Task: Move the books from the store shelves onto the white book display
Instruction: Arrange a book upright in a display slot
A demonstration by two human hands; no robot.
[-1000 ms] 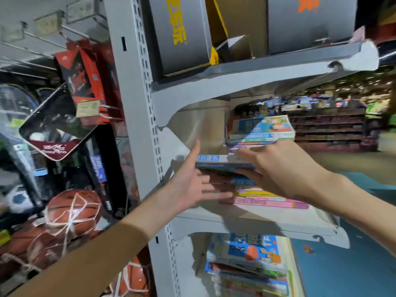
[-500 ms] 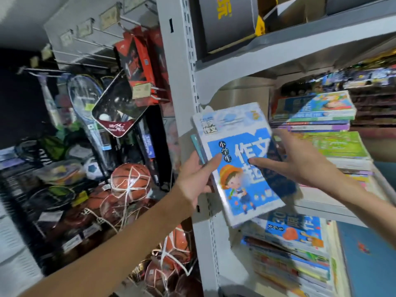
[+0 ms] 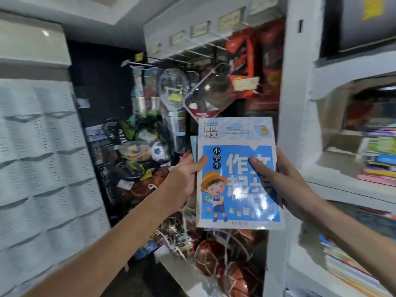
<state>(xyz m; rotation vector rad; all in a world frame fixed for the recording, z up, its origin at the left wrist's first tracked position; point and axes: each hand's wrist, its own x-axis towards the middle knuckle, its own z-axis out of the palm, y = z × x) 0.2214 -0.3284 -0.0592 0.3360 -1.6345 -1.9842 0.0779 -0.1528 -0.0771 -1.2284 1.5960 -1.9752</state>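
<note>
At the far left stands a white perforated panel (image 3: 42, 159), blurred, filling that side of the view. Right of it, in a dark bay, sports goods hang and pile up: a racket (image 3: 173, 91) hangs from hooks, a small football (image 3: 159, 151) sits beneath it, and netted basketballs (image 3: 212, 254) are heaped low down, nearer the viewer.

The left hand (image 3: 184, 179) comes in from the lower left and grips the left edge of a blue book (image 3: 237, 174), thumb on the front cover and the other fingers behind. The book is held upright in the air, in front of the sports bay and just left of the shelf upright (image 3: 293, 125), its cover facing the viewer; it shows a cartoon child in an orange hat and large white characters. A sliver of a second book edge shows behind its left side, though whether it is a separate book I cannot tell.

The right hand (image 3: 287, 185) holds the book's right edge, thumb laid across the cover and fingers wrapped behind. Both hands are clamped on the book, one on each side.

At the far right, the store shelves (image 3: 351, 189) carry flat stacks of books (image 3: 379, 155) on the middle level and another stack (image 3: 347, 269) below, well apart from the held book.
</note>
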